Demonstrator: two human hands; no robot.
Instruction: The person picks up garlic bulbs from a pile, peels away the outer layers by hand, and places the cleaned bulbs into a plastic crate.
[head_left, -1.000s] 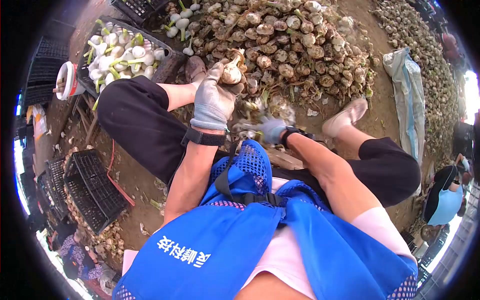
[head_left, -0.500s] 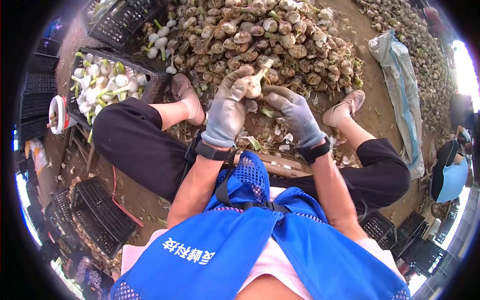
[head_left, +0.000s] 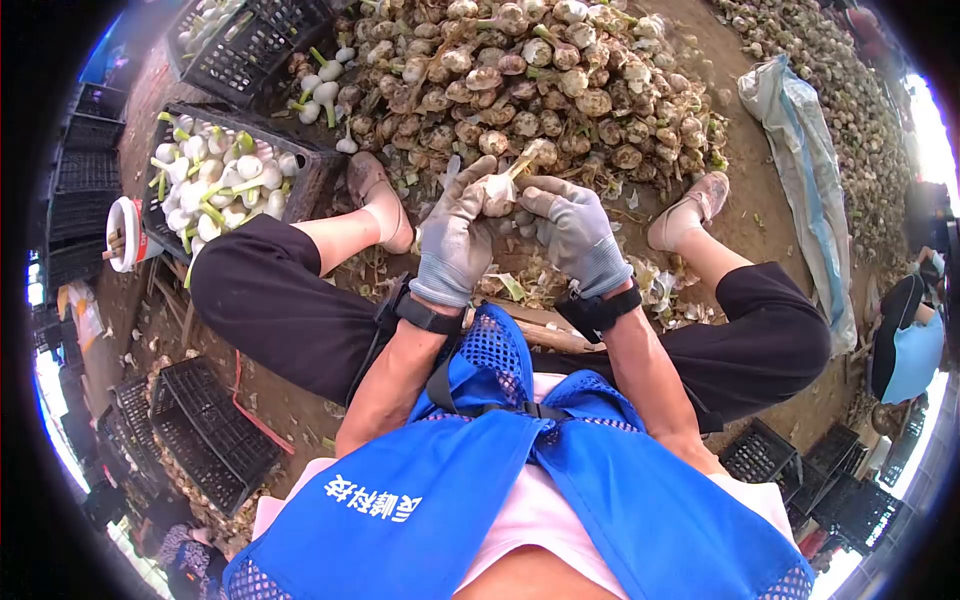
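My left hand (head_left: 455, 235), in a grey-white work glove, grips a garlic bulb (head_left: 497, 197) between thumb and fingers, its cut stem slanting up to the right. Close against the bulb's right side is my right hand (head_left: 575, 230), gloved the same way, with thumb and fingertips pinched together. What lies in that pinch, perhaps a bit of skin, is too small to make out. Just beyond both hands rises a big heap of unpeeled garlic (head_left: 590, 100), brownish and dirty. Loose peelings (head_left: 515, 285) are scattered on the ground beneath my hands.
Left of my leg stands a black crate (head_left: 318, 175) filled with cleaned white garlic; another crate (head_left: 245, 55) sits behind it. A white bucket (head_left: 123, 235) is beside them. A pale sack (head_left: 800, 180) lies on the right. Crates (head_left: 210, 430) are at lower left, and a person (head_left: 905, 340) crouches far right.
My right hand has shifted slightly left and its fingers have closed in beside the bulb. The bulb has moved a little down and left in my left hand. The view has shifted slightly.
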